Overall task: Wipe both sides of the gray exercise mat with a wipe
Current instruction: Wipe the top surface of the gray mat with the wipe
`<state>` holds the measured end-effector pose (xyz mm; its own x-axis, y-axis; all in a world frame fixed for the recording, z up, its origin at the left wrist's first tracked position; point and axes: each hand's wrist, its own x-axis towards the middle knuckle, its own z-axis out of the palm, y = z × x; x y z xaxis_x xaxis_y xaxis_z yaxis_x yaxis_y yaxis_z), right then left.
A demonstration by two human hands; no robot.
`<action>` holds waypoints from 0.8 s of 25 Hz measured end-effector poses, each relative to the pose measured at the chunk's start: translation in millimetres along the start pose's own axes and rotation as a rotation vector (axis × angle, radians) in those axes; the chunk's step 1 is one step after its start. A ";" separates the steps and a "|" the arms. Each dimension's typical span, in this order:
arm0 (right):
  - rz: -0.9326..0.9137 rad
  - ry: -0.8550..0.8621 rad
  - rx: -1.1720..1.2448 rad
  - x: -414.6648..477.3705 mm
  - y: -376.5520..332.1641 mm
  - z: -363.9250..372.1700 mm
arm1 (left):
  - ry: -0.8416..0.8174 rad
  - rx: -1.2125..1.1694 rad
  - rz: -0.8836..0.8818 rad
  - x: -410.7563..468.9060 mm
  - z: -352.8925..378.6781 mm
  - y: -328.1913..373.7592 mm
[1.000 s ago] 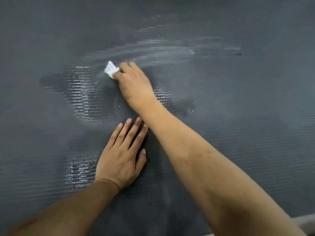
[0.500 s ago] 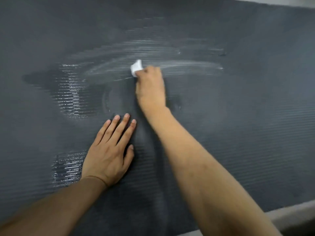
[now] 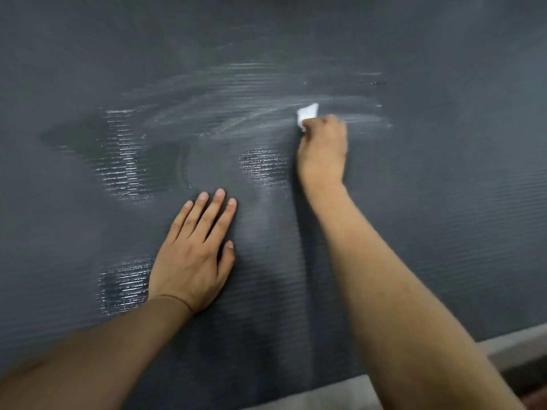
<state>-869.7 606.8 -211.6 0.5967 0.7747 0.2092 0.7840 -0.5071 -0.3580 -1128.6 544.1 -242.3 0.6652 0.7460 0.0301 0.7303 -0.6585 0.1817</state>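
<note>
The gray exercise mat [image 3: 429, 202] fills nearly the whole head view, ribbed and streaked with wet smears. My right hand [image 3: 322, 149] grips a small white wipe [image 3: 307, 113] and presses it on the mat right of centre, at the end of a long pale wet streak. Only a corner of the wipe shows above my fingers. My left hand [image 3: 195, 255] rests flat on the mat with fingers straight and together, below and left of the right hand.
A pale gray floor strip [image 3: 518, 344] shows past the mat's near edge at the lower right. Shiny wet patches [image 3: 121, 161] lie on the mat's left half and beside my left wrist.
My right hand has slid the wipe to the right across the mat, lengthening the wet streak. My left hand stays flat in the same spot on the mat.
</note>
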 end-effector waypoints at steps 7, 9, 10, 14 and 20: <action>-0.352 -0.020 -0.132 -24.5 13.8 -1.0 | 0.027 -0.023 0.025 -0.7 -0.1 -1.3; 0.019 -0.035 -0.265 3.0 78.6 -37.1 | 0.037 -0.028 0.016 -0.3 0.2 -1.0; 0.145 -0.007 -0.268 7.6 101.7 -49.8 | 0.039 -0.027 0.012 -1.2 1.7 -0.4; -0.021 -0.034 -0.104 -35.4 31.0 -24.8 | 0.036 0.039 -0.011 -1.6 2.8 3.3; -0.492 -0.109 -0.121 -79.5 19.7 -26.2 | -0.220 0.143 0.013 -10.5 -39.0 36.9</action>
<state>-897.1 525.4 -211.5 0.1362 0.9640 0.2282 0.9853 -0.1079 -0.1323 -1114.7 515.8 -197.6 0.6810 0.7083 -0.1859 0.7257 -0.6867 0.0418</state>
